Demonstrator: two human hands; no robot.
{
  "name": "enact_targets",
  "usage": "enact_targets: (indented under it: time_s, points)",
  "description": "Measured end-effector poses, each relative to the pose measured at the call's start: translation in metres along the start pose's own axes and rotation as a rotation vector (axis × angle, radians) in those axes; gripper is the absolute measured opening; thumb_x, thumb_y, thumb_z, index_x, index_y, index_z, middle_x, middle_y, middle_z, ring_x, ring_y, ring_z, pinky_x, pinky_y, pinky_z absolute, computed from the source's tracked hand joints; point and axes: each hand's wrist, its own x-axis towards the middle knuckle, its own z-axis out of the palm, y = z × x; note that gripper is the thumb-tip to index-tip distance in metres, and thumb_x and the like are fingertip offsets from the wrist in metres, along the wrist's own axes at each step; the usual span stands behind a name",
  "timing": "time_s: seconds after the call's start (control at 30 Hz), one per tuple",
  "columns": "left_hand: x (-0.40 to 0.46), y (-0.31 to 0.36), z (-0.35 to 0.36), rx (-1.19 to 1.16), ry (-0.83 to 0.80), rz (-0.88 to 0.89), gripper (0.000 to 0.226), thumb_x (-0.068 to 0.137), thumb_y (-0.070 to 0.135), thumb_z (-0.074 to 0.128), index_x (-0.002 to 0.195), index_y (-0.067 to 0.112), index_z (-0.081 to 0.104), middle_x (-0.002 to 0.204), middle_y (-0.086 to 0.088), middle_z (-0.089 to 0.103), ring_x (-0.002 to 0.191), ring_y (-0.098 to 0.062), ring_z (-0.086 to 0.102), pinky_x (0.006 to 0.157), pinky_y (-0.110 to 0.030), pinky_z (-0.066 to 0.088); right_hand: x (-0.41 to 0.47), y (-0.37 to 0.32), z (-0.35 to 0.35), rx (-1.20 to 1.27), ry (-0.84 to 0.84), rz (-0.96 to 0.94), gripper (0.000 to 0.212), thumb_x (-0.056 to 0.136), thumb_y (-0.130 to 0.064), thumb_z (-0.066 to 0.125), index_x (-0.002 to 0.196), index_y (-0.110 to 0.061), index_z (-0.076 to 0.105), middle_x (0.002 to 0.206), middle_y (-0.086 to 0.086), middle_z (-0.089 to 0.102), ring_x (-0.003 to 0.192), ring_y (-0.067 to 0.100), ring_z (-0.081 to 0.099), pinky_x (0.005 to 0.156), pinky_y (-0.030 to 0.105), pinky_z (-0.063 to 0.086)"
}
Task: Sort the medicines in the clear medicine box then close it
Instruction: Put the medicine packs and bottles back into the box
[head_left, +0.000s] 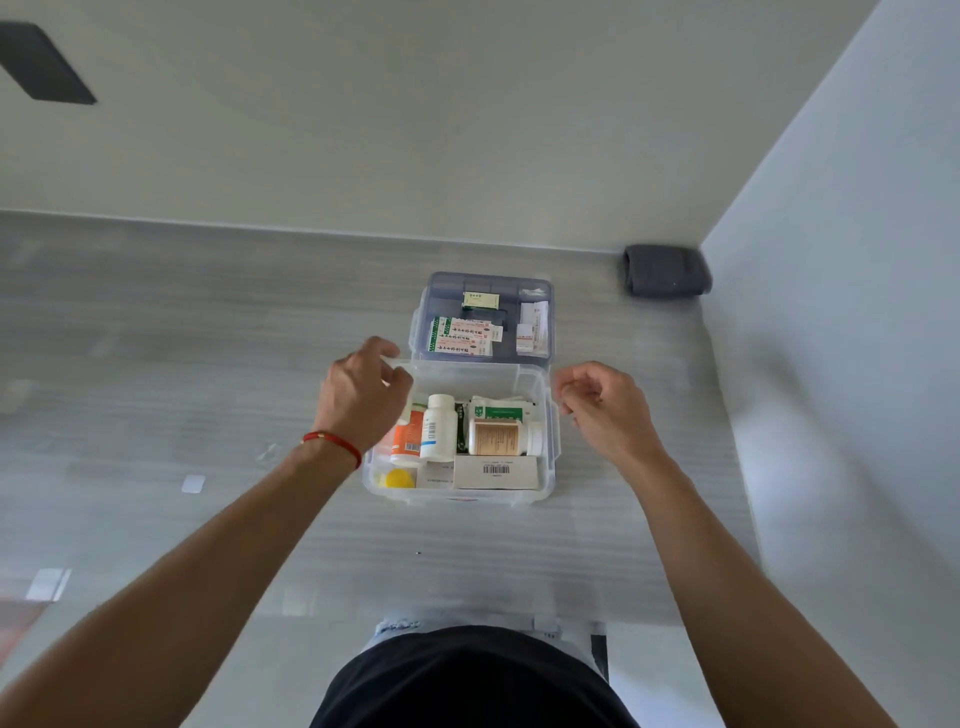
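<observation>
Two hands flank the box (540, 384), which sits open on the counter (156, 364) between them. Left hand (363, 405) pinches the far-left rim, fingers curled over it. Right hand (602, 410) hangs just beside the right wall, loosely curled, gripping nothing. Bottles (439, 426) and cartons (493, 470) lie inside, between the hands. Beyond them sits a blue tray (431, 291) with packets.

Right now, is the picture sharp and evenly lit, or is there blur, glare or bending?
Head view: the clear plastic medicine box is sharp; the grey wood-grain table shows soft glare patches at left; the wide lens bends the wall edges; the right hand looks slightly blurred.
</observation>
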Motion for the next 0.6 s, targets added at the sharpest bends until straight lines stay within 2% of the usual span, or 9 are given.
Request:
enact_targets:
  time_s: [0.13, 0.2, 0.27, 0.37, 0.47, 0.53, 0.6]
  points:
    - [0.032, -0.006, -0.009, 0.015, 0.032, 0.072, 0.024, 0.086, 0.007, 0.056, 0.105, 0.007, 0.072, 0.096, -0.011, 0.075, 0.087, -0.026, 0.068, 0.076, -0.026, 0.048, 0.021, 0.0, 0.002, -0.012, 0.013, 0.032, 0.011, 0.096, -0.031, 0.064, 0.101, -0.026, 0.073, 0.095, -0.012, 0.075, 0.092, 0.009, 0.072, 0.085, 0.032, 0.06]
    - [0.048, -0.009, -0.003, 0.062, -0.044, 0.134, 0.024, 0.088, 0.006, 0.056, 0.107, 0.003, 0.071, 0.101, -0.013, 0.073, 0.091, -0.026, 0.068, 0.078, -0.028, 0.05, 0.034, 0.001, 0.004, -0.042, 0.017, 0.063, 0.01, 0.097, -0.028, 0.063, 0.103, -0.027, 0.07, 0.099, -0.013, 0.072, 0.099, 0.01, 0.069, 0.081, 0.022, 0.055]
    - [0.064, -0.011, 0.007, 0.077, -0.133, 0.122, 0.025, 0.09, 0.007, 0.057, 0.111, 0.002, 0.069, 0.107, -0.013, 0.071, 0.095, -0.024, 0.066, 0.08, -0.026, 0.049, 0.048, 0.002, 0.009, -0.086, 0.007, 0.104, 0.017, 0.097, -0.023, 0.061, 0.113, -0.024, 0.069, 0.106, -0.012, 0.069, 0.107, 0.012, 0.065, 0.076, 0.013, 0.043]
    - [0.088, -0.012, 0.025, 0.077, -0.249, 0.025, 0.034, 0.091, 0.014, 0.058, 0.123, 0.007, 0.065, 0.122, -0.012, 0.066, 0.103, -0.019, 0.06, 0.082, -0.023, 0.043, 0.072, 0.002, 0.014, -0.155, -0.031, 0.181, 0.036, 0.1, -0.02, 0.056, 0.135, -0.016, 0.061, 0.134, 0.001, 0.065, 0.12, 0.019, 0.061, 0.09, 0.023, 0.041]
    - [0.108, -0.011, 0.042, 0.161, -0.412, -0.038, 0.055, 0.092, 0.023, 0.06, 0.144, 0.01, 0.048, 0.144, -0.014, 0.05, 0.127, -0.029, 0.052, 0.097, -0.034, 0.046, 0.094, -0.002, 0.022, -0.196, -0.078, 0.225, 0.052, 0.1, -0.023, 0.054, 0.15, -0.015, 0.045, 0.151, 0.005, 0.053, 0.132, 0.025, 0.055, 0.094, 0.03, 0.039]
    - [0.12, -0.012, 0.053, 0.22, -0.465, -0.061, 0.064, 0.092, 0.025, 0.059, 0.151, 0.011, 0.037, 0.149, -0.017, 0.043, 0.131, -0.034, 0.048, 0.101, -0.04, 0.045, 0.107, -0.005, 0.027, -0.161, -0.066, 0.262, 0.05, 0.098, -0.023, 0.055, 0.147, -0.015, 0.046, 0.142, 0.005, 0.057, 0.127, 0.027, 0.055, 0.089, 0.03, 0.038]
    - [0.131, -0.015, 0.064, 0.195, -0.481, -0.106, 0.066, 0.092, 0.026, 0.058, 0.152, 0.012, 0.034, 0.149, -0.018, 0.043, 0.13, -0.034, 0.048, 0.096, -0.04, 0.046, 0.119, -0.004, 0.031, -0.131, -0.037, 0.295, 0.028, 0.094, -0.019, 0.055, 0.122, -0.02, 0.053, 0.108, -0.003, 0.057, 0.108, 0.025, 0.051, 0.076, 0.03, 0.038]
